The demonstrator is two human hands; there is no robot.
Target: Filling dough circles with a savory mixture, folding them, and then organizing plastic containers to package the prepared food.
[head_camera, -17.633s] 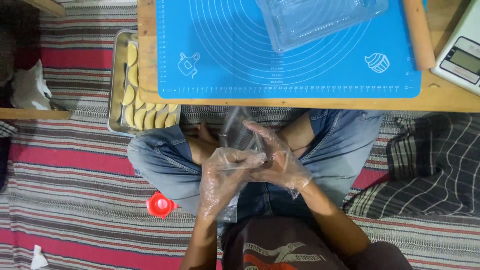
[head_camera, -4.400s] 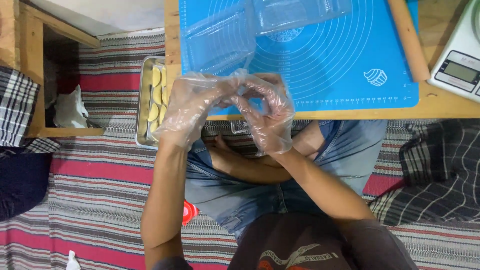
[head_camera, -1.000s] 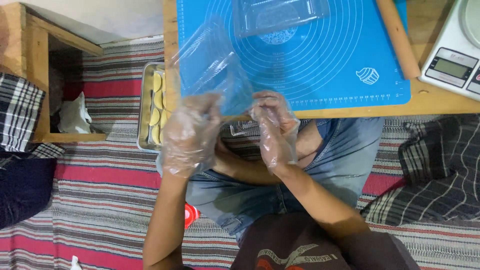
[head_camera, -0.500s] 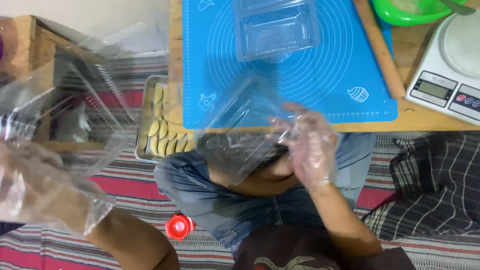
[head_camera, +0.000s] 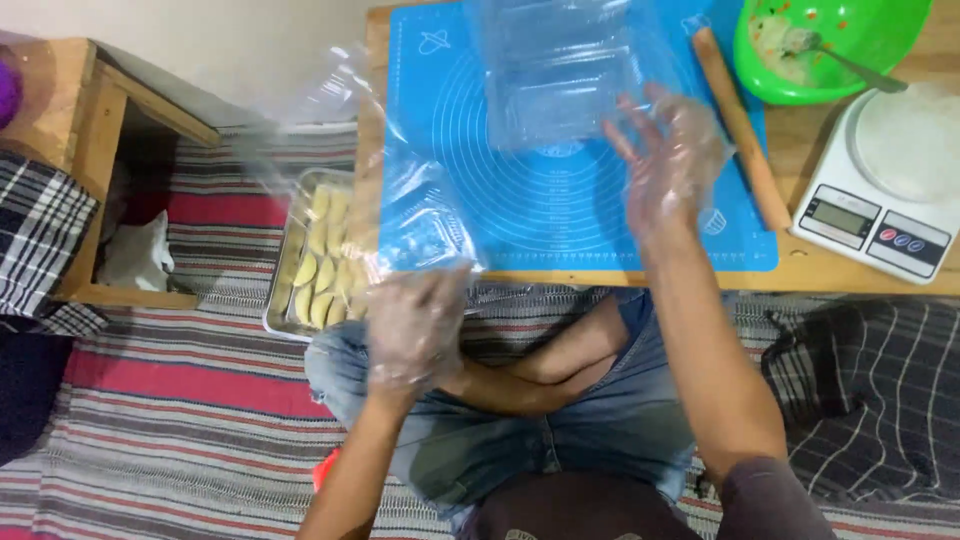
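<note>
Clear containers (head_camera: 565, 70) on mat (head_camera: 540, 215), rolling pin (head_camera: 742, 125) right of mat, scale (head_camera: 885, 180) beyond, tray (head_camera: 285, 290) left on floor.

You are looking at an evenly lit, fairly bright scene; the light is soft and seems to come from above, with only faint shadows under the counter (head_camera: 600, 275) edge. Your left hand (head_camera: 415, 325) and the clear plastic bag (head_camera: 400, 190) it holds are smeared by motion blur. Your right hand (head_camera: 670, 160) is slightly soft too. The bag and the clear plastic tray (head_camera: 560, 70) carry pale glare. The striped floor mat (head_camera: 180, 420) stays sharp.
</note>
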